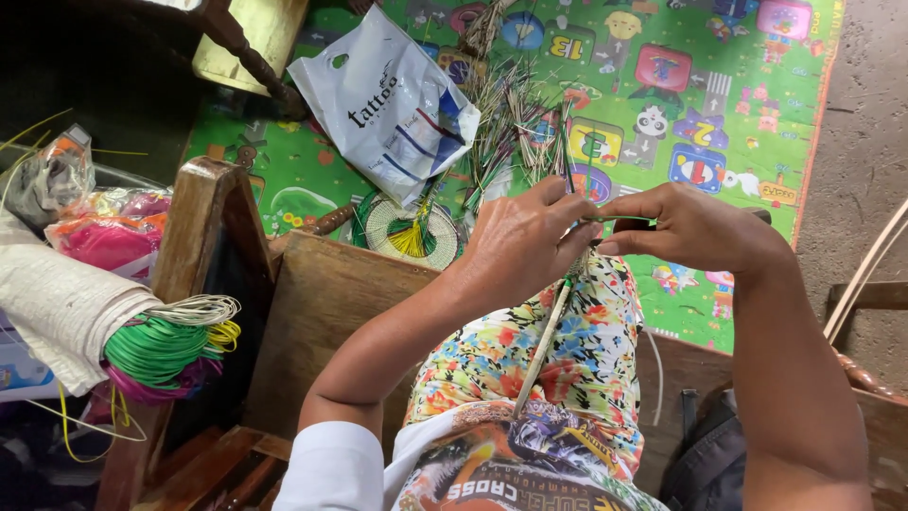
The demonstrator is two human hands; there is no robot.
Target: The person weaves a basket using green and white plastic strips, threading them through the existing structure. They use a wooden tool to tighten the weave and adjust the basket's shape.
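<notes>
Head view, item one: a thin pale reed strip point(546, 341), which ran from our lap up to our fingertips at the centre of the frame. Our left hand point(525, 241) was closed around its upper end, fingers curled and pinching. Our right hand point(690, 227) met it from the right side, thumb and forefinger pressed together on a short green strand point(610, 220) held level between the two hands.

Item two: our knee in floral fabric point(567, 350), directly under the strip.

Item three: a loose heap of green and pale straws point(515, 123) lay above our hands on a colourful play mat point(747, 123). A round woven piece point(407, 232) with a yellow centre lay just left of the hands, and a white plastic bag point(383, 99) sat above it.

Item four: a wooden chair frame point(203, 237) at the left, with bundles of green, white and magenta cord point(170, 345) beside it in the lower left.
</notes>
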